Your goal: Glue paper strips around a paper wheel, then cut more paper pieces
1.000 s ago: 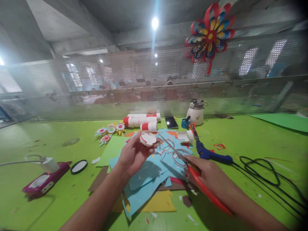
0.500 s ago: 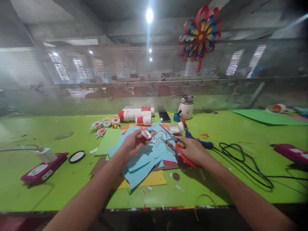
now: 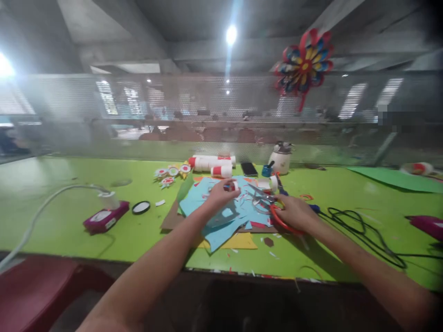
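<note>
Hands point(image 3: 221, 196) grip round paper piece point(image 3: 231, 186), red-handled scissors point(image 3: 273, 210).

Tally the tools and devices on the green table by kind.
Scissors: 1
Glue gun: 1
Phone: 1
Magenta devices: 2
Total: 5

No legible text, seemingly.

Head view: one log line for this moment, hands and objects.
left hand: holds red-white paper piece | right hand: grips red-handled scissors | under: blue paper pile | green table
</note>
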### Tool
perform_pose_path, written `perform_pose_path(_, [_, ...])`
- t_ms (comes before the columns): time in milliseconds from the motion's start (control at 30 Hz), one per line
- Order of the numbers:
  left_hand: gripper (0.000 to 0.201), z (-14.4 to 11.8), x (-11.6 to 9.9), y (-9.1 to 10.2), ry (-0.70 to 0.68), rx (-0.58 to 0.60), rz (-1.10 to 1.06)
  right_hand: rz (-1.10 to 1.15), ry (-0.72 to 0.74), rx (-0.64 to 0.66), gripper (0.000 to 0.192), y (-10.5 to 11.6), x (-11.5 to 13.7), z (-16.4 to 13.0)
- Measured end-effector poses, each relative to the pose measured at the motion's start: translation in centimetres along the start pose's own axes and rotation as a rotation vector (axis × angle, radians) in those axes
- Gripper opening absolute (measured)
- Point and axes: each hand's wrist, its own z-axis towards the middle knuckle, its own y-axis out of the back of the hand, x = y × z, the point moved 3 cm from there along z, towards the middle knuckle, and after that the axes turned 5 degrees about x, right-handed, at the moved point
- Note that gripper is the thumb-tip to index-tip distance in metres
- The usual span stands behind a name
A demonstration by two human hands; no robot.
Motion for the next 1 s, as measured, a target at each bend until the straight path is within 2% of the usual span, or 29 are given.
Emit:
perform_pose_path(200, [0.044,0.0,0.5,-0.7,-0.011,0.112,-0.012,0.028,-0.013,-0.17,0.043,-1.6,-0.9,-0.8])
perform_pose_path(333, [0.041,-0.3,0.3,-1.1,-0.02,0.203,-0.037,0.053,-0.01,-0.281,0.044,-2.3,-1.1,-0.9])
perform_pose_path(700, [0.044,-0.2,1.5,-1.1,0.02,0.307,-0.065,0.096,0.04,-0.376,0.039,-2.0,-0.6,-1.4])
perform_pose_path(867, [0.057,-0.5,0.9,-1.2,-0.083,0.35,0.0,0.108,0.044,-0.416,0.032,-1.9,-0.4,-1.8])
perform_pose_path(1000, [0.063,-0.4,0.3,-1.4,-0.204,0.309,0.132,0.123,0.041,-0.435,0.031,-1.7,-0.3,-2.0])
